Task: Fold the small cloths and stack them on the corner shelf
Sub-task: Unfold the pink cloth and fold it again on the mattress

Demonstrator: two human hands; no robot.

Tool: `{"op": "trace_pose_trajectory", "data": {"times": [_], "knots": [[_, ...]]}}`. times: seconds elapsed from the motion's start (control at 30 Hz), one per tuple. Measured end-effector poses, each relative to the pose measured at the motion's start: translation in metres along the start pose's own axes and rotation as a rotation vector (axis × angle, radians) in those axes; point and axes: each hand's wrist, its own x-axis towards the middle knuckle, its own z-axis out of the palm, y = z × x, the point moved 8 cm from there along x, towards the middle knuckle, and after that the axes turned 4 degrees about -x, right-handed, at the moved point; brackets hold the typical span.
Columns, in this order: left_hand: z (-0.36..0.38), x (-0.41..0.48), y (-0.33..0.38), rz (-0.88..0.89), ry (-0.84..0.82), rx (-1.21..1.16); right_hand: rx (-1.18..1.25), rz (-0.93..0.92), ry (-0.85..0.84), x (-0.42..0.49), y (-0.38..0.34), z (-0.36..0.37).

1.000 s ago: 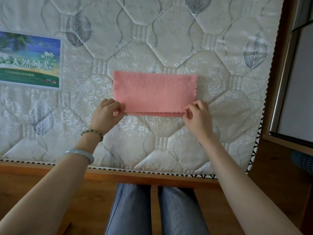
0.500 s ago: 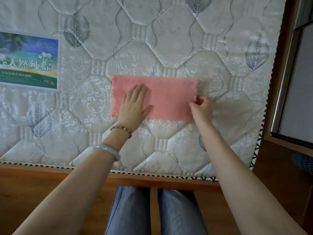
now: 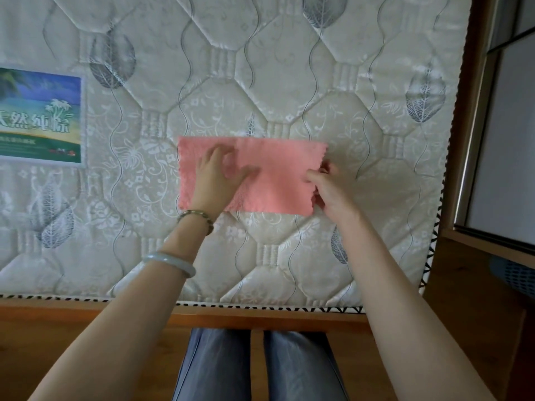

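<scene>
Cloth: a pink cloth [image 3: 278,180] lies flat as a wide rectangle on the mattress [image 3: 260,68], about the middle of the view. Its right edge is scalloped. The stretch under the left hand is hidden, and I cannot tell how many layers it has.
Left hand: the left hand [image 3: 220,180] lies palm down on the left half of the cloth with its fingers spread and the thumb out to the right. The fingertips are smeared by motion blur, so I cannot tell how hard they press.
Right hand: the right hand [image 3: 330,189] is at the cloth's right edge and pinches it, with the thumb over the top face and curled fingers at the edge. It is blurred too, and the fingertips are partly tucked behind the edge.
Wrists: a bead bracelet [image 3: 197,215] sits on the left wrist, and a pale bangle [image 3: 170,261] sits nearer on the same forearm.
Mattress: quilted, cream, with grey leaf prints. It is cut off by the far and left borders of the view.
Label: a printed label [image 3: 40,120] showing palm trees and pale lettering lies on the mattress, well to the left of the cloth. Its left part is cut off and the small print is unreadable.
Bed frame: a wooden bed frame [image 3: 86,314] runs along the near side of the mattress.
Legs: the person's legs [image 3: 217,366], in blue jeans, show below the frame and are cut off at the near border.
Right side: a wooden cabinet [image 3: 463,140] stands beside the mattress. A blue object [image 3: 515,273] near it is too dim and cropped to identify.
</scene>
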Motion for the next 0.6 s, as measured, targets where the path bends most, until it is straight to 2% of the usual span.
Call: {"op": "trace_pose_trajectory", "data": {"times": [0.1, 0.17, 0.2, 0.27, 0.47, 0.53, 0.6], "knots": [[-0.013, -0.013, -0.009, -0.207, -0.113, -0.552, -0.059, -0.187, -0.104, -0.019, -0.025, 0.039], [-0.016, -0.021, -0.002, -0.252, -0.198, -0.79, -0.234, -0.328, -0.094, -0.033, -0.041, 0.065], [-0.019, -0.023, -0.001, -0.251, -0.212, -0.813, -0.281, -0.382, -0.094, -0.037, -0.046, 0.081], [-0.028, -0.024, -0.001, -0.247, -0.187, -0.765, -0.219, -0.43, -0.177, -0.045, -0.053, 0.114], [-0.066, -0.012, -0.045, -0.344, 0.034, -0.577, -0.342, -0.455, -0.273, -0.042, -0.042, 0.173], [-0.073, -0.008, -0.058, -0.375, 0.084, -0.583, -0.48, -0.597, -0.169, -0.046, -0.046, 0.171], [-0.077, -0.002, -0.071, -0.411, 0.126, -0.564, -0.718, -0.843, 0.114, -0.05, -0.057, 0.155]]}}
